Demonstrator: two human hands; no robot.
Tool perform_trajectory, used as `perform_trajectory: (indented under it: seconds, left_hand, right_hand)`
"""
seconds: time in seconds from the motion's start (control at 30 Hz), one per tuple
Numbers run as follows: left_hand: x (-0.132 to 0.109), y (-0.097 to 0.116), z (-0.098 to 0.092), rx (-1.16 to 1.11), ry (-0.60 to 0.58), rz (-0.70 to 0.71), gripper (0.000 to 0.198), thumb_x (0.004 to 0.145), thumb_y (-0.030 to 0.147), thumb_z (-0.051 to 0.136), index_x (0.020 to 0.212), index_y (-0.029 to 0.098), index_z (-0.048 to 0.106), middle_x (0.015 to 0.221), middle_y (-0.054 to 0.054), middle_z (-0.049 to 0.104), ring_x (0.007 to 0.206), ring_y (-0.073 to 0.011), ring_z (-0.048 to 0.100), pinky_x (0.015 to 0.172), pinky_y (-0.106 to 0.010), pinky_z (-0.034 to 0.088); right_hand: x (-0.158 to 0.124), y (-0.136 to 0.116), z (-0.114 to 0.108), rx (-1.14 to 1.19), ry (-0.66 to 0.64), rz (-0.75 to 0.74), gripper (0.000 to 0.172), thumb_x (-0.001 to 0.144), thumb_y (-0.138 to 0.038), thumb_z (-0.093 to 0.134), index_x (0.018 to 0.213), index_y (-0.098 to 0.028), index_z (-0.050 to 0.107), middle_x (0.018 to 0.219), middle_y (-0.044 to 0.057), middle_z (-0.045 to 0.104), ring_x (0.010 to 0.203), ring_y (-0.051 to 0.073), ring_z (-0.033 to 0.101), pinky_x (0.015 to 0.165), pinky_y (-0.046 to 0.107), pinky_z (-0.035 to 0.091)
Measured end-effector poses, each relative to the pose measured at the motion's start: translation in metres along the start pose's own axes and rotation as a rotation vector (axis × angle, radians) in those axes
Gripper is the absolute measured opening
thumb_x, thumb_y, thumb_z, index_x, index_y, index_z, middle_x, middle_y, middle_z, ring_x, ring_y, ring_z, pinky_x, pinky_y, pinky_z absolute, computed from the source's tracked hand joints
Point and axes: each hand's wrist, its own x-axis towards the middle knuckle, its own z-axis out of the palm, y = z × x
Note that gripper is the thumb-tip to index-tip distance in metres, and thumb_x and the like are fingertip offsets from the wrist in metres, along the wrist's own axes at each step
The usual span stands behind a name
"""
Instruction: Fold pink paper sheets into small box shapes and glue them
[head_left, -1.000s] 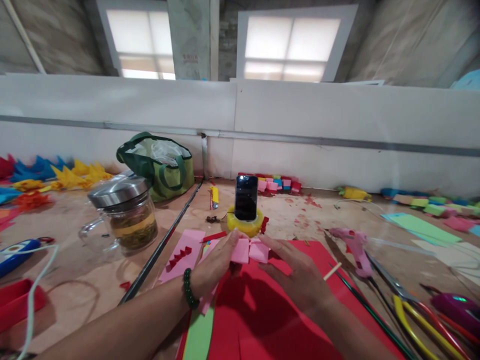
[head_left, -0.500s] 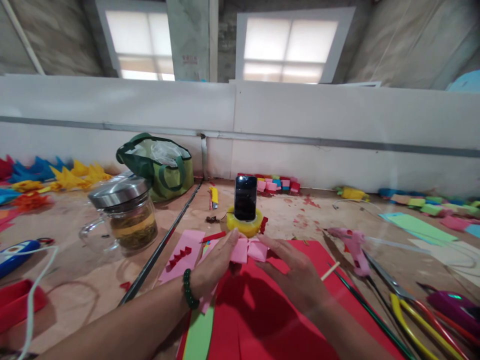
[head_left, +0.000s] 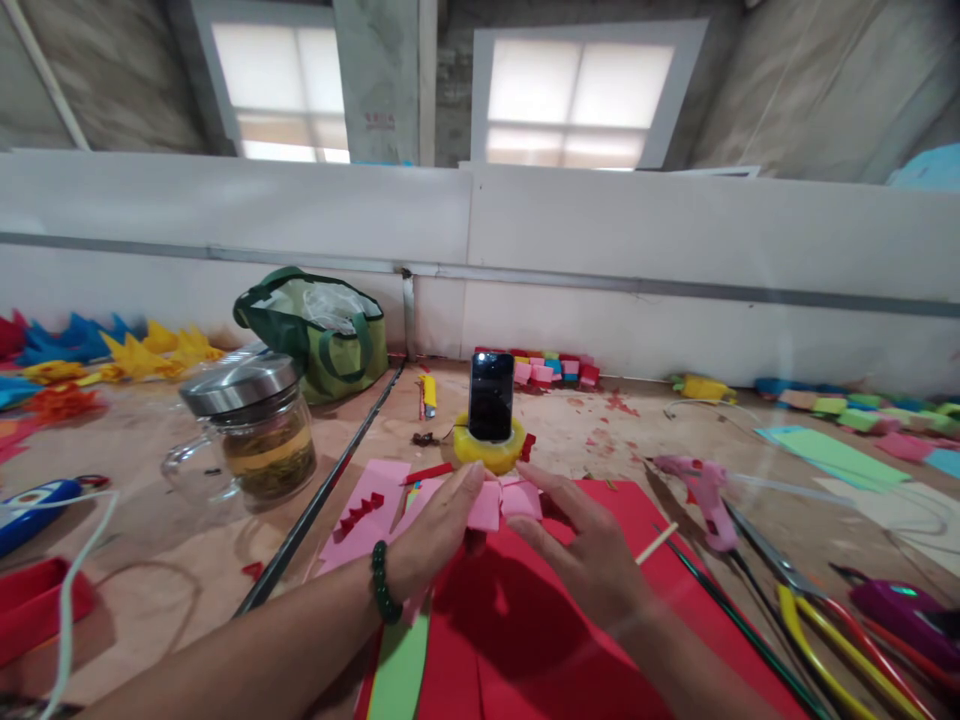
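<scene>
Over red sheets (head_left: 532,640), left hand (head_left: 435,530) and right hand (head_left: 589,545), partly curled, grip pink paper (head_left: 523,501) between them.

My pink folded piece (head_left: 486,508), two squarish flaps (head_left: 523,499) side by side, just my side of the yellow ring (head_left: 484,456).

The folded pink paper-like piece (head_left: 521,500) is showing a smooth, matt face, and the broad red paper-like sheet (head_left: 517,640) is looking matt too. The squat clear-glass mug (head_left: 274,475) is gleaming under its silver metal lid (head_left: 240,383). The black phone (head_left: 491,398) is shining glossily, the green cloth bag (head_left: 341,365) is looking dull, the pink plastic glue gun (head_left: 706,492) is appearing smooth, and the brown wood-like tabletop (head_left: 570,445) is showing stains.
</scene>
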Motion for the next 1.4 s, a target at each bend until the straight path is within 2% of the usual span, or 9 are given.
perform_trajectory:
  seconds: [0.17, 0.3, 0.47, 0.6, 0.8, 1.07, 1.4]
  left_hand:
    - [0.002, -0.006, 0.005, -0.123, -0.007, -0.076, 0.06, 0.087, 0.069, 0.028, 0.078, 0.016, 0.055, 0.052, 0.002, 0.049, 0.044, -0.0098, 0.044, 0.047, -0.022, 0.036]
    - [0.003, -0.011, 0.009, -0.225, -0.01, -0.127, 0.066, 0.084, 0.074, 0.03, 0.073, 0.014, 0.056, 0.051, 0.001, 0.05, 0.042, -0.0091, 0.044, 0.043, -0.021, 0.035]
    - [0.002, -0.009, 0.01, -0.271, -0.007, -0.134, 0.067, 0.082, 0.075, 0.032, 0.073, 0.013, 0.056, 0.052, 0.001, 0.05, 0.041, -0.0081, 0.043, 0.042, -0.02, 0.035]
    - [0.0, -0.006, 0.009, -0.204, 0.016, -0.109, 0.062, 0.084, 0.071, 0.034, 0.074, 0.014, 0.055, 0.05, 0.002, 0.049, 0.042, -0.0085, 0.044, 0.043, -0.02, 0.035]
    - [-0.002, -0.003, 0.01, -0.135, 0.038, -0.088, 0.058, 0.087, 0.068, 0.033, 0.076, 0.015, 0.055, 0.051, 0.002, 0.05, 0.044, -0.009, 0.045, 0.046, -0.02, 0.036]
    - [-0.003, 0.0, 0.014, -0.148, 0.073, -0.111, 0.061, 0.084, 0.072, 0.031, 0.078, 0.015, 0.053, 0.051, 0.002, 0.05, 0.045, -0.0105, 0.046, 0.046, -0.022, 0.038]
    - [-0.006, 0.003, 0.014, -0.056, 0.115, -0.06, 0.058, 0.086, 0.069, 0.031, 0.085, 0.015, 0.053, 0.052, 0.002, 0.052, 0.047, -0.0113, 0.047, 0.05, -0.023, 0.04]
  right_hand:
    - [0.006, -0.003, 0.005, 0.431, 0.023, 0.236, 0.047, 0.072, -0.04, 0.074, 0.112, -0.019, 0.064, 0.101, 0.01, 0.073, 0.087, 0.022, 0.069, 0.075, 0.034, 0.058]
    - [0.008, -0.006, 0.009, 0.586, 0.02, 0.308, 0.047, 0.066, -0.04, 0.079, 0.106, -0.02, 0.067, 0.098, 0.007, 0.073, 0.084, 0.021, 0.069, 0.075, 0.034, 0.057]
    - [0.006, -0.003, 0.012, 0.487, 0.053, 0.31, 0.046, 0.066, -0.037, 0.078, 0.107, -0.02, 0.067, 0.09, 0.005, 0.072, 0.082, 0.02, 0.067, 0.073, 0.033, 0.055]
    - [0.004, 0.0, 0.012, 0.398, 0.024, 0.308, 0.049, 0.07, -0.037, 0.075, 0.114, -0.02, 0.064, 0.095, 0.006, 0.071, 0.084, 0.02, 0.065, 0.076, 0.034, 0.054]
    - [0.005, -0.003, 0.012, 0.46, -0.008, 0.284, 0.047, 0.08, -0.043, 0.064, 0.121, -0.02, 0.061, 0.098, 0.005, 0.068, 0.072, 0.014, 0.062, 0.068, 0.03, 0.055]
    - [0.004, 0.001, 0.014, 0.395, 0.037, 0.271, 0.047, 0.079, -0.042, 0.066, 0.119, -0.018, 0.061, 0.071, 0.0, 0.064, 0.067, 0.016, 0.061, 0.064, 0.03, 0.053]
    - [0.007, 0.0, 0.014, 0.412, 0.03, 0.279, 0.044, 0.079, -0.04, 0.066, 0.118, -0.019, 0.061, 0.085, 0.002, 0.066, 0.067, 0.013, 0.06, 0.064, 0.028, 0.051]
